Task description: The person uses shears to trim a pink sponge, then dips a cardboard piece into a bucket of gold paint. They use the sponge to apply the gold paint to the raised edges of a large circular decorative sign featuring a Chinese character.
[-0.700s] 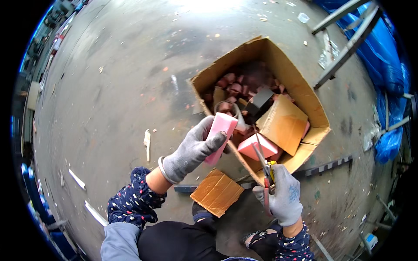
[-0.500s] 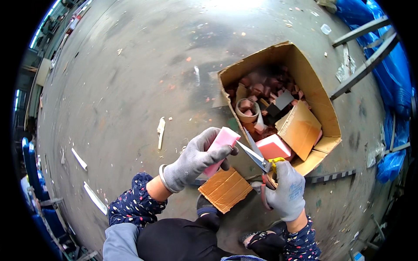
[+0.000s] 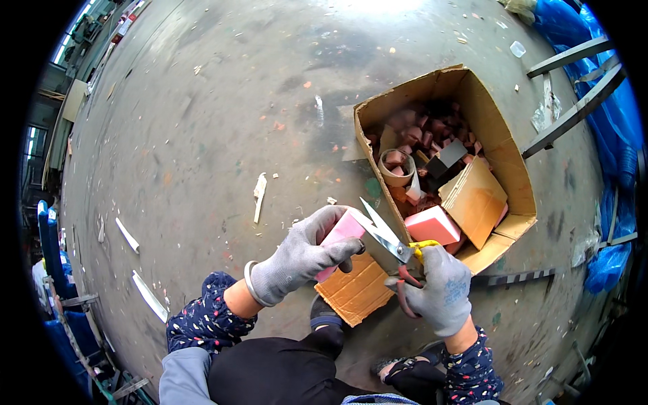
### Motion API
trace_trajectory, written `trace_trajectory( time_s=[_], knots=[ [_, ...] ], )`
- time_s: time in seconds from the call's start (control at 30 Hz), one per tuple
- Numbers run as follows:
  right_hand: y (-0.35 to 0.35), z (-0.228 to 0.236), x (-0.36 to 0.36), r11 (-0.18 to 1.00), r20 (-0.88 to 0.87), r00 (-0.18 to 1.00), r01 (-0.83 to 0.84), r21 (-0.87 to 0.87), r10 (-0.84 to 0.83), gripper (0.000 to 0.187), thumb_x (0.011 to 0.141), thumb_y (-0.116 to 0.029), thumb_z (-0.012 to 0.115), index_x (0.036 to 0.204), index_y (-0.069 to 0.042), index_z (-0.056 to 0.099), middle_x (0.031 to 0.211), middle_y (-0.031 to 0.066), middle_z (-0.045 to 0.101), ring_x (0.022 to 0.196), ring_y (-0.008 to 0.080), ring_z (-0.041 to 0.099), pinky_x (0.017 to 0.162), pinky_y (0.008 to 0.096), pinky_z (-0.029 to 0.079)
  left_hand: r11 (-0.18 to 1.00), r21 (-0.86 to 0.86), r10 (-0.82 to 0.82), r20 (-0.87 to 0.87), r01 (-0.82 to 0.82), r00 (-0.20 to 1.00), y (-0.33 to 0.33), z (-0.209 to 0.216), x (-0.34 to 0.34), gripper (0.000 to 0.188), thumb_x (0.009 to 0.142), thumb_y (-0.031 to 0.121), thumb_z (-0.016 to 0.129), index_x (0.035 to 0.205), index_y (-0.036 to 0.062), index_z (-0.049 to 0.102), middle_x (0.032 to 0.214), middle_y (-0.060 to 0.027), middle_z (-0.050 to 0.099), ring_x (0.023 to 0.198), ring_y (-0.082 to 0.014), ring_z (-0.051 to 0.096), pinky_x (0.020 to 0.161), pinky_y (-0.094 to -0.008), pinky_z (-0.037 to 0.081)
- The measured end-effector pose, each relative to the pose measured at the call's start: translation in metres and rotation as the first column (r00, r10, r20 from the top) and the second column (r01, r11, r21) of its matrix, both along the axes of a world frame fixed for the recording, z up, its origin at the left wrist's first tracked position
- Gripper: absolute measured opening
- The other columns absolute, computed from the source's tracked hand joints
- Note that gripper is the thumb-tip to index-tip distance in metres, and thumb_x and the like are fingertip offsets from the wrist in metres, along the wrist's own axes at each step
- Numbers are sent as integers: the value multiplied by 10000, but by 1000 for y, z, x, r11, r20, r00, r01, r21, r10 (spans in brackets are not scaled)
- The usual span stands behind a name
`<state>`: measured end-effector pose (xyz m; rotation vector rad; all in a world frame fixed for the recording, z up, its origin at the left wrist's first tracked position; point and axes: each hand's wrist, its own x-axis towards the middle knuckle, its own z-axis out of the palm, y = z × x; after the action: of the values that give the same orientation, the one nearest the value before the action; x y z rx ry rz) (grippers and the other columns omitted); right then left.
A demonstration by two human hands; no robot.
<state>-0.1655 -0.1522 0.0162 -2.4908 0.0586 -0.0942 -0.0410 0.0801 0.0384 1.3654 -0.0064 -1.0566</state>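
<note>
Right in the middle of the frame, the left hand [image 3: 293, 260] grips a pink block [image 3: 343, 233], gloved fingers wrapped round its lower part and the thumb side pressed along it. The block's long axis slants from lower left to upper right, its upper end standing free of the grip. To its right, a little right of centre, the right hand [image 3: 442, 287] is closed round the red and yellow handles of a pair of scissors [image 3: 403, 253]. The blades are spread and point to the upper left, roughly crosswise to the block, with one blade reaching to the block's upper end; whether they touch cannot be told. The left hand is the nearer to the block, since it holds it; the right hand meets it only by way of the blades.

Beyond the scissors, right of centre, a cardboard box [image 3: 499, 128] on the floor [image 3: 223, 121] holds many pink pieces and a bent cardboard sheet [image 3: 478, 202]. Below the block, at lower centre, lies a cardboard square [image 3: 358, 290].
</note>
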Motion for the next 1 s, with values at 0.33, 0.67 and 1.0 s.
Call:
trace_trajectory(
  time_s=[0.33, 0.67, 1.0],
  knots=[
    [-5, -7, -17, 998, 11, 998, 63, 13, -64, 472, 660, -250, 944, 980, -38, 669, 802, 140, 697, 705, 346, 709, 617, 399, 555, 999, 20, -35, 25, 35, 999, -11, -1, -4, 534, 976, 279, 735, 1404, 37, 527, 1085, -101, 703, 868, -138, 695, 763, -292, 588],
    [-21, 1, -20, 999, 24, 999, 36, 16, -36, 445, 696, -260, 893, 1011, -38, 670, 844, 136, 679, 715, 347, 694, 617, 404, 543, 980, 185, -133, 378, 66, 916, -13, -19, -18, 457, 1019, 201, 679, 1408, 14, 530, 1005, -36, 668, 872, -73, 635, 747, -255, 555],
    [-21, 1, -22, 997, 34, 999, -20, -68, 22, 549, 648, -317, 929, 1017, -41, 630, 871, 135, 656, 741, 356, 680, 632, 414, 528, 965, 257, -182, 512, 52, 839, -16, -15, -23, 477, 920, 229, 779, 1308, 8, 611, 1081, -199, 728, 959, -275, 752, 856, -364, 580]
  ],
)
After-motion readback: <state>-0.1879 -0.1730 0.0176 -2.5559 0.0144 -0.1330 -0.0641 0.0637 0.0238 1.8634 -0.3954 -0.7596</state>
